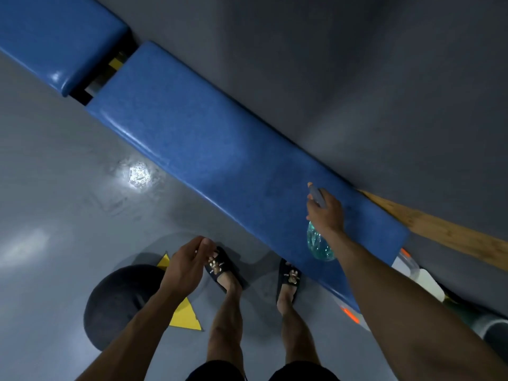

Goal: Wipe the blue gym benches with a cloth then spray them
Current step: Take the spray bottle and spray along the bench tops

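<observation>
In the head view, the blue padded bench (220, 149) runs diagonally from upper left to lower right, and the right hand (325, 211) grips a clear spray bottle (319, 243) of greenish liquid above its lower-right end. The left hand (187, 259), fingers loosely curled and holding nothing, hangs at lower centre over the grey floor (55, 188), beside a sandalled foot (222, 268).

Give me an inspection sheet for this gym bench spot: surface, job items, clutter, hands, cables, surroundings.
Surface: long blue padded bench, running diagonally; second blue pad beyond a gap.
Job's things: clear spray bottle of teal liquid, held over the bench; cloth not seen.
Clutter: dark round object and yellow triangular piece on the grey floor.
Hands: right hand grips the bottle; left hand holds nothing, fingers loosely curled.
Cables: nothing seen.
Surroundings: wooden strip behind the bench.
</observation>
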Demonstrator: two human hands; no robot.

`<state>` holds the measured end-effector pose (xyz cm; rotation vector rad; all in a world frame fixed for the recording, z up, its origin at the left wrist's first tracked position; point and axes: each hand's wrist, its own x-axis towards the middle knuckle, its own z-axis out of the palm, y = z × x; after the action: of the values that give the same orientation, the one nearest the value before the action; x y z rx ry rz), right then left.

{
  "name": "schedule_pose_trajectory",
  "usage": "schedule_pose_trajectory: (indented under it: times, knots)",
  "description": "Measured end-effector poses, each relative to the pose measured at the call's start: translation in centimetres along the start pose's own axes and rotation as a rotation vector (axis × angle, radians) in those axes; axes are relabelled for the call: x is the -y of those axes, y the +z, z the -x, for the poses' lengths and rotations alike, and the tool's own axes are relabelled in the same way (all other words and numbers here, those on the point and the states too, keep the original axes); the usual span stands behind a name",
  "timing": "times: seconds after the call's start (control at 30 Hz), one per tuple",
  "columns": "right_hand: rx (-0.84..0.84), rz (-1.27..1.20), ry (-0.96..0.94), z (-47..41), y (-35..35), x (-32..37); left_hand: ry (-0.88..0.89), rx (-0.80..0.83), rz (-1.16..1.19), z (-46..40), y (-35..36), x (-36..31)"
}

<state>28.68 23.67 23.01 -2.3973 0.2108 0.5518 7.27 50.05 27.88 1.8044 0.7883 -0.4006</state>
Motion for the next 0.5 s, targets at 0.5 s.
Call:
schedule_pose_trajectory:
  times: [0.5]
  knots:
    - [0.293, 0.160, -0.121, 7.0, 7.1, 5.2, 0.024, -0.031, -0.019, -2.0, -4.6, 1.4]
